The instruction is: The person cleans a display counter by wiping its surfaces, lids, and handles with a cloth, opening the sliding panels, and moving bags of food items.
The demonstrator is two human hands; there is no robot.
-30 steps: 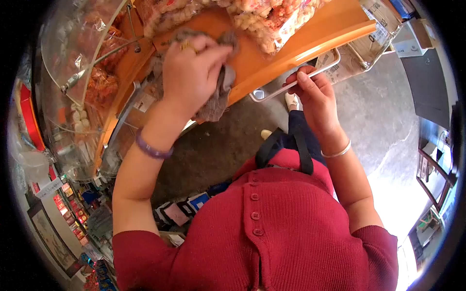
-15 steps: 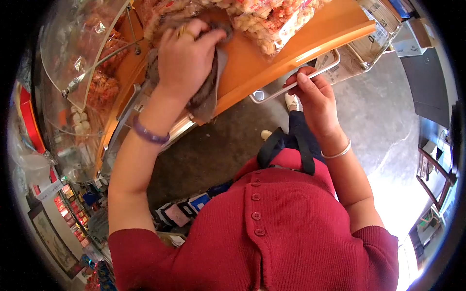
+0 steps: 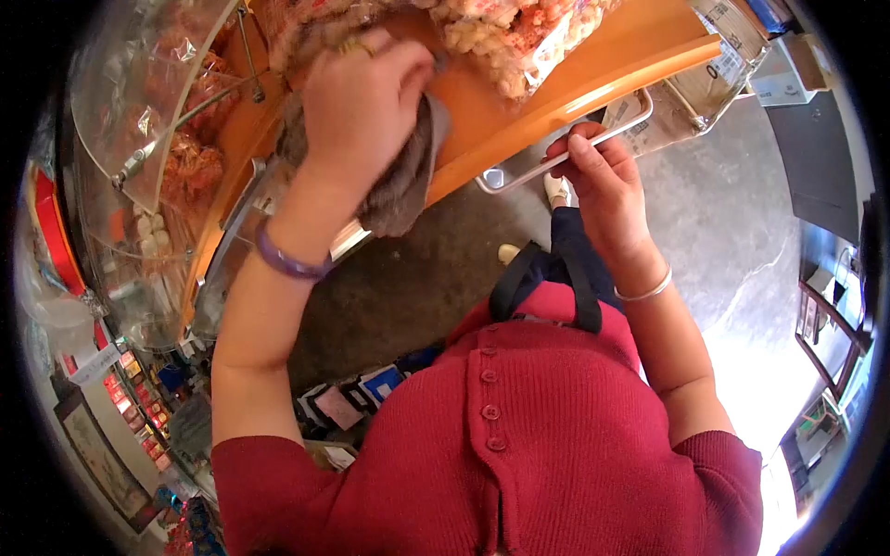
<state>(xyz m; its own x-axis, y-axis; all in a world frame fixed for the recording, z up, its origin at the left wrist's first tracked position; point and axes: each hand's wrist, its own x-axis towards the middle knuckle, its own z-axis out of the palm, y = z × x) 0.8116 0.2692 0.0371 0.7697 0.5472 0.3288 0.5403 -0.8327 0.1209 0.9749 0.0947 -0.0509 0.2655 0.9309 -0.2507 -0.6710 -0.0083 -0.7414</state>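
My left hand [image 3: 363, 116] is closed on a grey cloth [image 3: 405, 176], pressed against the orange wooden shelf [image 3: 556, 97]. Part of the cloth hangs over the shelf's front edge, and the fingertips are blurred. Just beyond that hand lie clear plastic bags of pale and reddish food pieces [image 3: 514, 42]. My right hand [image 3: 598, 181] has its thumb and fingers around a white bar handle [image 3: 533, 176], which sits below the shelf's front edge.
At left stands a clear curved display panel [image 3: 116, 139] with metal rods, with bagged reddish goods [image 3: 193, 171] behind it. Cardboard [image 3: 663, 120] and a white box [image 3: 783, 79] are at the upper right. Concrete floor [image 3: 714, 185] runs below.
My left hand and the cloth have shifted slightly to the right along the shelf. My right hand stays on the handle.
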